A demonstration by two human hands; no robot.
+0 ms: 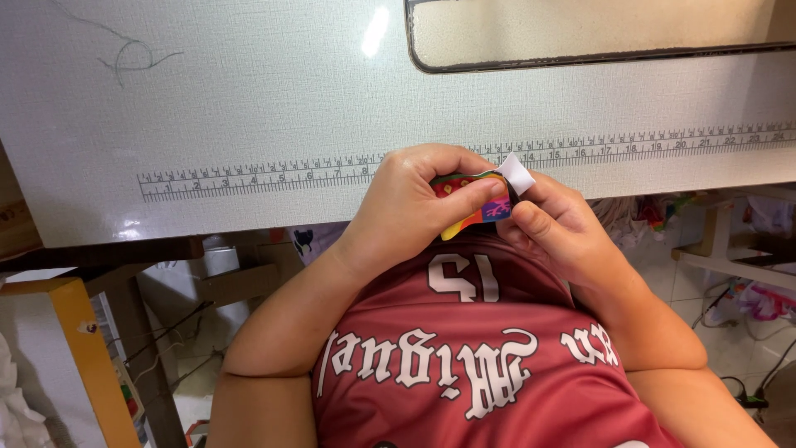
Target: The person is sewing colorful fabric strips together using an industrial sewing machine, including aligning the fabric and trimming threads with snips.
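- One white textured worktop (249, 99) fills the upper view; one printed measuring scale (274, 174) runs along its near edge, handy for sizing work, and one dark-rimmed cut-out (597, 58) sits at its far right
- One dark red sports shirt (464, 365) with white lettering covers the person's chest, just below the hands
- Two hands meet at the worktop's near edge, close to the body, so the small work sits right under the eyes
- The left hand (414, 207) has its fingers curled around one small multicoloured fabric piece (473, 207), steadying it
- The right hand (555, 228) pinches one small white tab (516, 172) at the fabric's top edge, thumb pressing beside it
- One loose dark thread (133, 54) lies curled on the worktop, far left
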